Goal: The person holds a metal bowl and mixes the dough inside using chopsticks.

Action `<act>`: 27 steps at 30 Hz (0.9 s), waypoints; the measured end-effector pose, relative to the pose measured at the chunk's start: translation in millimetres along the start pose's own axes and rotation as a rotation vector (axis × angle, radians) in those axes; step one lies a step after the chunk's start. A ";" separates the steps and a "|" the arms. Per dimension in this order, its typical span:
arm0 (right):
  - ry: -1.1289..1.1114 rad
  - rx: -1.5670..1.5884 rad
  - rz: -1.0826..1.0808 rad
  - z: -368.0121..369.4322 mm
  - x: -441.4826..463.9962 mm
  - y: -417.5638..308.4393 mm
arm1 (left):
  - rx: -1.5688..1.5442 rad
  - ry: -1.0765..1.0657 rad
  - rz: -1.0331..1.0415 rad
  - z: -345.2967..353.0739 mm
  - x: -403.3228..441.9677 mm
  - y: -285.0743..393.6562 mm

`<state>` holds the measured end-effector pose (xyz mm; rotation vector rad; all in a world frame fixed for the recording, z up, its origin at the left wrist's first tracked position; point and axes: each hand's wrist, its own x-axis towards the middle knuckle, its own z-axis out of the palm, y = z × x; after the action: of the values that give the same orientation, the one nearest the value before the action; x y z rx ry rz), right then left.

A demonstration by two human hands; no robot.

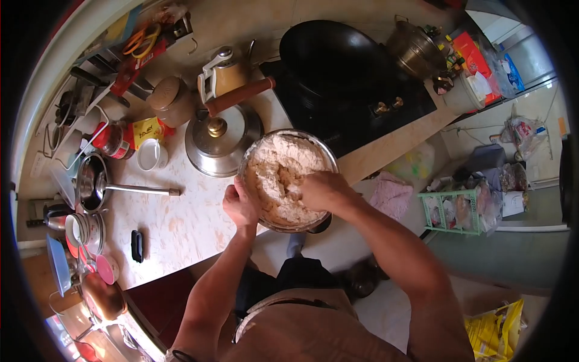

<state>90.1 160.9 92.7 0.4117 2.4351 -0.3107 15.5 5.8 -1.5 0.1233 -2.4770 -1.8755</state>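
Note:
A round metal bowl (331, 155) holds a pale, crumbly flour dough (282, 158), with loose dry flour toward its far side. My left hand (242, 204) grips the bowl at its left side, thumb up by the rim. Inside the bowl, my right hand (324, 190) presses into the dough with fingers curled; the fingertips are buried. The bowl is at the front edge of the counter, and a lidded metal pot (202, 145) with a gold knob and a brown handle stands just beyond it to the left.
A black wok (329, 57) sits on the black gas stove (356, 114) at the back. The counter (193, 223) at left bears a small white cup (152, 155), a long-handled metal pan (91, 181) and a small black object (137, 246). A green basket rack (451, 211) stands at right.

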 end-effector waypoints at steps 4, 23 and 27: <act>-0.017 -0.020 0.036 -36.0 -33.0 11.7 | 0.008 -0.023 0.003 -5.2 -0.7 -7.2; 0.301 0.034 -0.059 -27.5 -8.6 -21.6 | 0.040 -0.057 -0.047 -9.3 0.4 -14.0; 0.267 0.064 -0.010 1.0 -11.2 7.1 | 0.032 -0.031 -0.030 -7.8 -1.1 -6.1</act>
<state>101.6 164.8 98.1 0.4970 2.6932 -0.3585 17.4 -3.3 -5.3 0.1346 -2.5405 -1.8632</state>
